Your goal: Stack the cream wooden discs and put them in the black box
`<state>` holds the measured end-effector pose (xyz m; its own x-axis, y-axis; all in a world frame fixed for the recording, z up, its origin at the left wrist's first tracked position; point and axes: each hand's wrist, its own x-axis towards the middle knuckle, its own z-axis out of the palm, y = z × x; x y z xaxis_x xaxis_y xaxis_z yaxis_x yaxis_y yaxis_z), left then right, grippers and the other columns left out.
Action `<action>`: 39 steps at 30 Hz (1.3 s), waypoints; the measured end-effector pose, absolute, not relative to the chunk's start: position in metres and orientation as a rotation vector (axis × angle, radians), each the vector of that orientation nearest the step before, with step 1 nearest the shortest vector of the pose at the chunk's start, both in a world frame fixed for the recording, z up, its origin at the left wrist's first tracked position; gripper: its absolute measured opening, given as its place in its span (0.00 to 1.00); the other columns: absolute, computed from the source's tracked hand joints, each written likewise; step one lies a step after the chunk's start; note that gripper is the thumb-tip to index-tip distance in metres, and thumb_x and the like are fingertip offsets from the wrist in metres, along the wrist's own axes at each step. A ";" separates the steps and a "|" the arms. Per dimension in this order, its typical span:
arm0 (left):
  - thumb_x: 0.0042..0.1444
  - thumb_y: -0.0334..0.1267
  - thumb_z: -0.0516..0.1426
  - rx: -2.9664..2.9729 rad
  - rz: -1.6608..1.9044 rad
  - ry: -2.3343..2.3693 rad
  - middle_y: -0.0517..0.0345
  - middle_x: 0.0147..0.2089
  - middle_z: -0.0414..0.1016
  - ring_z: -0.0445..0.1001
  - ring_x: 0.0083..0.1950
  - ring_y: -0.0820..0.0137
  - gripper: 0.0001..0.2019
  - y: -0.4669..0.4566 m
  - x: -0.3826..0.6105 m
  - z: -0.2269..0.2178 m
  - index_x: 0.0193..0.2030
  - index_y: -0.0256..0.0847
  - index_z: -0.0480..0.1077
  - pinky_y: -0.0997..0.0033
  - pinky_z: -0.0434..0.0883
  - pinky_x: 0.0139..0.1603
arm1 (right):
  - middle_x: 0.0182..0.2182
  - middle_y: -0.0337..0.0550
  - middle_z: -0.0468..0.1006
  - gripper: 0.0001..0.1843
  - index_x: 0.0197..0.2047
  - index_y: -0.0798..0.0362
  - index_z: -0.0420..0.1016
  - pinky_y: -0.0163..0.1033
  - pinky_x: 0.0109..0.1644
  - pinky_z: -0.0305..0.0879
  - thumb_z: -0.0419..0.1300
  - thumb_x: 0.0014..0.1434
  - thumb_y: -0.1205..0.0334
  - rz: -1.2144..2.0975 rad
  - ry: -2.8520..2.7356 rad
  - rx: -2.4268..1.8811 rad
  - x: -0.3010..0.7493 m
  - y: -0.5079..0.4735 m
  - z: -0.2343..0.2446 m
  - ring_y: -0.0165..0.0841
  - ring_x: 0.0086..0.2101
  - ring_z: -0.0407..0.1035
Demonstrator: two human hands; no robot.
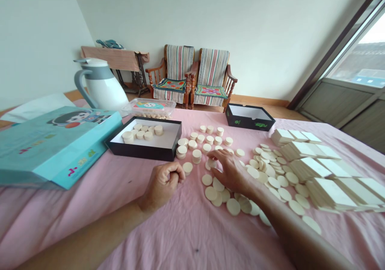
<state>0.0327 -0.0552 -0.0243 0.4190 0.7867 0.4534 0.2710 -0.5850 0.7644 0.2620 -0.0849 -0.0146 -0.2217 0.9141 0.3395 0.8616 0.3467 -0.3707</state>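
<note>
My left hand [165, 182] is curled closed just above the pink cloth, beside a short stack of round wooden discs [187, 167]. Whatever its fingers may hold is hidden. Palm down, my right hand [230, 168] reaches over the discs with its thumb and fingers apart. A single pale disc [210, 164] lies between thumb and fingertips, and I see no grip on it. Small stacks of discs [196, 156] stand in loose rows ahead of both hands. Many loose discs [233, 206] are spread under and around my right forearm.
Left of the stacks, a black box tray [144, 152] holds more disc stacks. A teal box [60, 142], a white jug [105, 83] and a clear plastic container [150, 107] stand beyond. Another black box [249, 117] sits at the back; rectangular wooden pieces [333, 194] are piled at right.
</note>
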 end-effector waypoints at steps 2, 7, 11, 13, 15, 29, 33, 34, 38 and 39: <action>0.42 0.21 0.45 2.073 1.111 0.890 0.63 0.19 0.67 0.66 0.22 0.78 0.12 -0.055 0.033 -0.024 0.19 0.36 0.66 0.81 0.62 0.25 | 0.39 0.46 0.74 0.16 0.45 0.53 0.68 0.41 0.43 0.61 0.56 0.52 0.71 0.163 -2.131 -1.542 0.260 -0.086 -0.015 0.37 0.40 0.67; 0.42 0.21 0.45 2.059 1.105 0.882 0.63 0.19 0.68 0.66 0.22 0.78 0.12 -0.056 0.033 -0.024 0.19 0.36 0.66 0.81 0.62 0.26 | 0.39 0.47 0.75 0.16 0.47 0.54 0.68 0.40 0.42 0.62 0.56 0.53 0.70 0.195 -2.132 -1.532 0.257 -0.085 -0.018 0.37 0.40 0.67; 0.42 0.21 0.45 2.057 1.103 0.881 0.63 0.19 0.68 0.66 0.22 0.78 0.12 -0.056 0.033 -0.025 0.19 0.36 0.66 0.81 0.62 0.25 | 0.40 0.47 0.75 0.19 0.48 0.54 0.69 0.41 0.43 0.62 0.59 0.51 0.69 0.205 -2.118 -1.541 0.260 -0.083 -0.018 0.37 0.40 0.67; 0.42 0.21 0.45 2.056 1.100 0.881 0.62 0.20 0.68 0.66 0.22 0.78 0.12 -0.056 0.032 -0.025 0.19 0.36 0.66 0.81 0.62 0.25 | 0.37 0.45 0.75 0.16 0.45 0.54 0.70 0.41 0.43 0.62 0.59 0.51 0.68 0.211 -2.079 -1.555 0.265 -0.086 -0.011 0.36 0.39 0.67; 0.42 0.21 0.45 2.048 1.098 0.882 0.62 0.20 0.68 0.66 0.22 0.78 0.13 -0.056 0.032 -0.026 0.19 0.36 0.66 0.81 0.62 0.26 | 0.34 0.43 0.74 0.11 0.41 0.53 0.71 0.40 0.42 0.62 0.58 0.52 0.69 0.278 -2.082 -1.567 0.272 -0.091 0.000 0.34 0.36 0.68; 0.42 0.21 0.45 2.051 1.095 0.899 0.62 0.20 0.69 0.67 0.22 0.77 0.13 -0.054 0.032 -0.026 0.20 0.36 0.67 0.80 0.63 0.26 | 0.40 0.44 0.71 0.21 0.44 0.52 0.71 0.39 0.43 0.62 0.53 0.47 0.78 0.508 -2.558 -1.407 0.271 -0.113 0.023 0.33 0.41 0.65; 0.42 0.21 0.45 2.047 1.102 0.888 0.62 0.19 0.68 0.67 0.22 0.77 0.13 -0.054 0.032 -0.026 0.19 0.36 0.66 0.80 0.62 0.25 | 0.37 0.43 0.71 0.16 0.43 0.52 0.70 0.37 0.40 0.62 0.56 0.49 0.73 0.486 -2.442 -1.448 0.275 -0.108 0.020 0.32 0.36 0.65; 0.42 0.21 0.45 2.047 1.101 0.888 0.62 0.20 0.68 0.67 0.22 0.77 0.13 -0.055 0.032 -0.026 0.19 0.36 0.66 0.81 0.62 0.25 | 0.36 0.42 0.71 0.15 0.42 0.53 0.70 0.37 0.39 0.62 0.56 0.50 0.72 0.457 -2.374 -1.480 0.275 -0.106 0.018 0.31 0.35 0.65; 0.41 0.20 0.45 2.044 1.092 0.888 0.62 0.20 0.69 0.67 0.22 0.77 0.13 -0.055 0.033 -0.027 0.19 0.36 0.66 0.81 0.63 0.25 | 0.36 0.42 0.70 0.16 0.45 0.52 0.68 0.36 0.37 0.61 0.56 0.51 0.70 0.298 -2.128 -1.583 0.271 -0.097 0.005 0.30 0.32 0.65; 0.41 0.20 0.45 2.043 1.090 0.886 0.62 0.20 0.69 0.67 0.22 0.77 0.13 -0.055 0.033 -0.027 0.19 0.36 0.66 0.81 0.63 0.25 | 0.36 0.42 0.70 0.15 0.45 0.52 0.68 0.36 0.36 0.61 0.55 0.52 0.69 0.269 -2.100 -1.602 0.269 -0.095 0.001 0.29 0.32 0.64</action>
